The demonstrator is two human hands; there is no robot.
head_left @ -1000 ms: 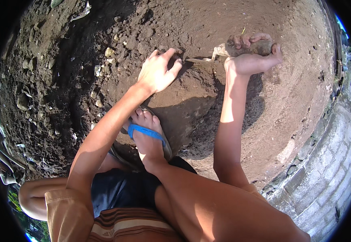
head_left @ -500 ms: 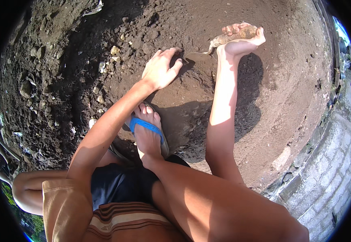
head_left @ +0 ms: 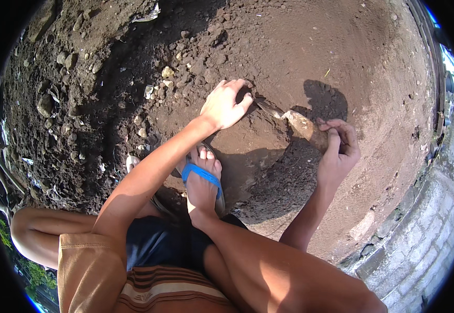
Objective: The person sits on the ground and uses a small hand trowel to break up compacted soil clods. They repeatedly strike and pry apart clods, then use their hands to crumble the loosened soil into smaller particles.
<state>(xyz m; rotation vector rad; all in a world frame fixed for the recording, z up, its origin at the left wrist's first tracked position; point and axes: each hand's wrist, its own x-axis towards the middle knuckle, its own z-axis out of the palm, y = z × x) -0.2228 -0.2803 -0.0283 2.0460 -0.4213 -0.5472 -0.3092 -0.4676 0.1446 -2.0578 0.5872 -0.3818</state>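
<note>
My right hand (head_left: 339, 145) has its fingers curled, with thumb and forefinger at the butt of a soil-caked hand trowel's handle (head_left: 304, 127). The trowel slants across the ground, and its dirty blade (head_left: 270, 108) points at my left hand, its tip at the soil. My left hand (head_left: 226, 106) rests palm down on a brown earth mound (head_left: 248, 136), thumb apart from the fingers, just beside the blade tip. Shadow hides its fingertips. My foot in a blue-strapped sandal (head_left: 204, 176) stands close below the left hand.
Loose dark soil with several stones (head_left: 45, 105) and light scraps spreads on the left. A pale stone (head_left: 167, 72) lies beyond my left hand. Smoother brown ground (head_left: 378, 104) extends right to a grey block wall (head_left: 420, 235). My bent knee (head_left: 342, 287) takes up the lower right.
My right hand has come down and turned over with the trowel, from raised with the palm up to low beside the mound. My left hand stays on the soil; the view has shifted slightly.
</note>
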